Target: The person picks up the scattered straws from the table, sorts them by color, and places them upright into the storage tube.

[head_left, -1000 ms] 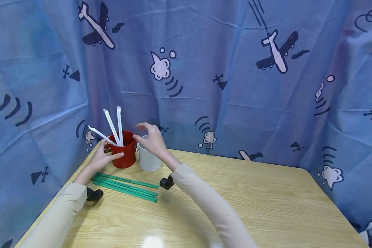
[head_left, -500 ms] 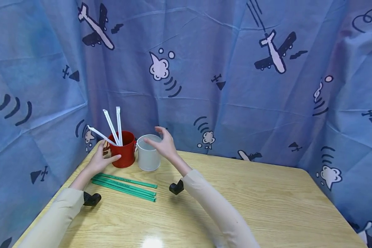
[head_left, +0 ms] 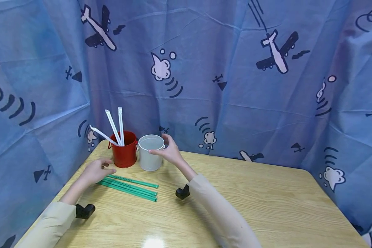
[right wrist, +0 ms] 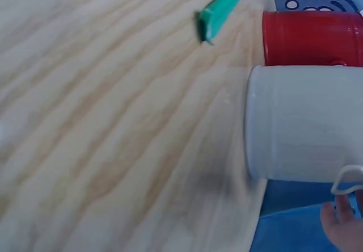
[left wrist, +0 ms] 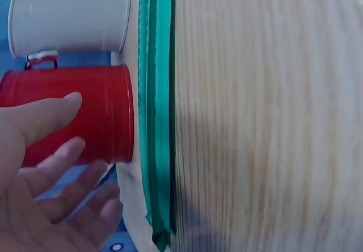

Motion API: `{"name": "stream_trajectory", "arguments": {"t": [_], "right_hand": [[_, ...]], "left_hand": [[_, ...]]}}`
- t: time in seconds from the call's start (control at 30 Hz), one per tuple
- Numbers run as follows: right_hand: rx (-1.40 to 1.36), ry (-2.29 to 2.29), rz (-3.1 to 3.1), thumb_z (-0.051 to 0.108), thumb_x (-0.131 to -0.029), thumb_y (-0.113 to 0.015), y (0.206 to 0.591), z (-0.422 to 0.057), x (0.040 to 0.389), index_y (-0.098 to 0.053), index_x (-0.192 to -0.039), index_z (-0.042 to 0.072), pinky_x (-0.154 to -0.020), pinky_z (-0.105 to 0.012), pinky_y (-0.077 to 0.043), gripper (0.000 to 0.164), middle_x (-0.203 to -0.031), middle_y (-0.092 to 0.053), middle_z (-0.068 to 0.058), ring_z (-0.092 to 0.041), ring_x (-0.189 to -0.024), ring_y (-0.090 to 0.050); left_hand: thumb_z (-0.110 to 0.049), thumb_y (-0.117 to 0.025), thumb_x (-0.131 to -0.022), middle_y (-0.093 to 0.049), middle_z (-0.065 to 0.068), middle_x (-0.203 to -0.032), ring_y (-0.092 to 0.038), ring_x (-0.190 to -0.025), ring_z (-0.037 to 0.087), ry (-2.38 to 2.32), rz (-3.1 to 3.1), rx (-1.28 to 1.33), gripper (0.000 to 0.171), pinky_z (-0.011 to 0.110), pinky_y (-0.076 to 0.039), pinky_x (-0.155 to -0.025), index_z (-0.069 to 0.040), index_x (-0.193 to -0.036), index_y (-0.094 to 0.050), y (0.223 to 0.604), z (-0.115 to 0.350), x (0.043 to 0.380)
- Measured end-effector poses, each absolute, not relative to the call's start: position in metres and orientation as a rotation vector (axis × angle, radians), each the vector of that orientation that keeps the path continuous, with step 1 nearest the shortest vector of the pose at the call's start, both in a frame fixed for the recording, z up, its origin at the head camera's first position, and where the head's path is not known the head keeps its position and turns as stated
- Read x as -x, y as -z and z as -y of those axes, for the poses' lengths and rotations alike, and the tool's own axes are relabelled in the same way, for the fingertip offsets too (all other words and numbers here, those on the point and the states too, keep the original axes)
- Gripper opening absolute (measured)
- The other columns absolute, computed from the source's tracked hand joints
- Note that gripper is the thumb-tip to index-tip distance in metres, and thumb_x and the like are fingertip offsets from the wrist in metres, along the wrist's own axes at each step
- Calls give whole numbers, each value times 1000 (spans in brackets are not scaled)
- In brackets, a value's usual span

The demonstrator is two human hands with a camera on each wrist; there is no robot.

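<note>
White pail (head_left: pixel 150 161), left of centre: right hand (head_left: pixel 171 151) spread at its side. Green-wrapped straws (head_left: pixel 130 187), lower left: left hand (head_left: pixel 94 171) near, loosely spread.

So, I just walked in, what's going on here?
A person is working with both bare hands at a wooden table. The left hand is by the left end of some green straws lying there, with nothing visible in its fingers. The right hand is spread at the white bucket; whether it touches is hard to tell. Three white straws lean in the red bucket alongside.
</note>
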State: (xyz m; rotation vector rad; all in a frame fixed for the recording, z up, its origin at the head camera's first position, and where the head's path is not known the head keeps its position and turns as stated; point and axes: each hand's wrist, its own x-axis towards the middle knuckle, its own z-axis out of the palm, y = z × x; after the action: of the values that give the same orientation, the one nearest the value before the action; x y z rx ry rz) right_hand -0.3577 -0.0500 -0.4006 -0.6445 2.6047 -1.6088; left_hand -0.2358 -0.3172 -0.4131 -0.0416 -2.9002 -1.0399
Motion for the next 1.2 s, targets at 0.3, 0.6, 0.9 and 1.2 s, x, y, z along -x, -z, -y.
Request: {"name": "stream_trajectory", "arguments": {"t": [0.3, 0.6, 0.9, 1.2], "right_hand": [[737, 1628, -2503, 21, -72, -84, 419, 47, 359, -31, -147, 9, -102, -47, -44, 93, -141, -47, -10, -28, -125, -48], [773, 1669, -2452, 15, -72, -84, 422, 53, 359, -28, -148, 10, -110, -50, -35, 95, -145, -43, -11, -29, -133, -42], [759, 1660, -2475, 15, -70, -85, 422, 53, 361, -31, -146, 9, -109, -48, -37, 93, -141, -48, -10, -27, -131, -45], [739, 1636, -2522, 19, -67, -87, 427, 52, 365, -37, -142, 15, -103, -44, -43, 90, -134, -54, -5, -23, -123, -51]], "left_hand": [[-14, -72, -84, -70, 17, -104, -61, -90, 26, 1081, 2848, 378, 30, 37, -53, -77, 2, -109, -68, 428, 301, 243], [-14, -78, -78, -74, 6, -93, -66, -88, 23, 928, 2926, 587, 23, 39, -55, -81, -3, -98, -74, 435, 299, 258], [-10, -78, -76, -74, 5, -90, -66, -84, 18, 876, 3006, 581, 19, 41, -55, -81, -5, -95, -76, 432, 293, 261], [-16, -76, -80, -71, -6, -84, -65, -79, 14, 652, 2954, 568, 7, 42, -55, -76, -17, -87, -77, 434, 291, 257]]}}
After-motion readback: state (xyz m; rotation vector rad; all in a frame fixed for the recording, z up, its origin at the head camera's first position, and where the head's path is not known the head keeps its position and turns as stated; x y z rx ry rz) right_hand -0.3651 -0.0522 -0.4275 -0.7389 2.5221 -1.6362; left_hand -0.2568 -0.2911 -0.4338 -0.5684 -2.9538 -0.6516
